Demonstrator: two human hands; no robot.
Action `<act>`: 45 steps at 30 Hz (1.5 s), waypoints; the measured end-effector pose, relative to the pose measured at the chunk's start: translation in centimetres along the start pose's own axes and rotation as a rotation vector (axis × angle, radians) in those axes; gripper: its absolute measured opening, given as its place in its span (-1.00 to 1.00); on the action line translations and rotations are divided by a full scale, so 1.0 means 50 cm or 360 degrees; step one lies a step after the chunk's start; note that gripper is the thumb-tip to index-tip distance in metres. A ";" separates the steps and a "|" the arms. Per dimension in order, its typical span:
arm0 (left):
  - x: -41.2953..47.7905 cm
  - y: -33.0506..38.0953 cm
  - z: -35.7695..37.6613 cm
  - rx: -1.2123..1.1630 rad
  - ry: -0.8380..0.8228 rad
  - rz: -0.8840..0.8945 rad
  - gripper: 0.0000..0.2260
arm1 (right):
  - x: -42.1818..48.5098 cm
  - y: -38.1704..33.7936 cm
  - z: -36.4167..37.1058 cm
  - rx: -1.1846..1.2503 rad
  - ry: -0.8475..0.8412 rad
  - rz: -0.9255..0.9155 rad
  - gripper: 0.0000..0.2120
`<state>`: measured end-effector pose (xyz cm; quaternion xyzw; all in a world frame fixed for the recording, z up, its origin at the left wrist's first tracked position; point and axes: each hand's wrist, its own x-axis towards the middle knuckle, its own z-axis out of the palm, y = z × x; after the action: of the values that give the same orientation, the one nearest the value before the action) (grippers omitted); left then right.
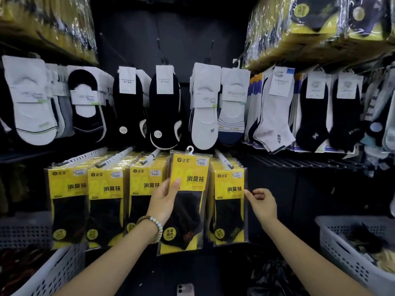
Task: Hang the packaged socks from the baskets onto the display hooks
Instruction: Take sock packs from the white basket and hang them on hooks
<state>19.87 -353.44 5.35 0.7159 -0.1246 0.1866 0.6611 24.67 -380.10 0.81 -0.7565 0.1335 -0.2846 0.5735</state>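
Sock display | I'm watching the left hand [164,201] gripping a yellow sock pack [189,189] | right hand [259,202] hovering loosely curled, holding nothing, just beside the rightmost hung pack [229,210]

Bare forearms reach in from the near edge, both hands raised side by side.

The left hand [164,199], a bead bracelet [150,226] on its wrist, grips a sock pack [190,210] by its left edge, thumb laid across the front. The right hand [261,201], just to the right, hovers with fingers loosely curled, thumb tip pointing left.
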 end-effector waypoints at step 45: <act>0.069 -0.116 0.244 0.0111 -0.0295 -0.0017 -0.45 | 0.028 -0.041 0.049 0.0651 -0.0798 -0.0126 -0.56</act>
<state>26.69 -364.78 0.92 0.7534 -0.1749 0.1202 0.6224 26.94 -378.28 2.69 -0.6768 -0.1014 -0.1325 0.7170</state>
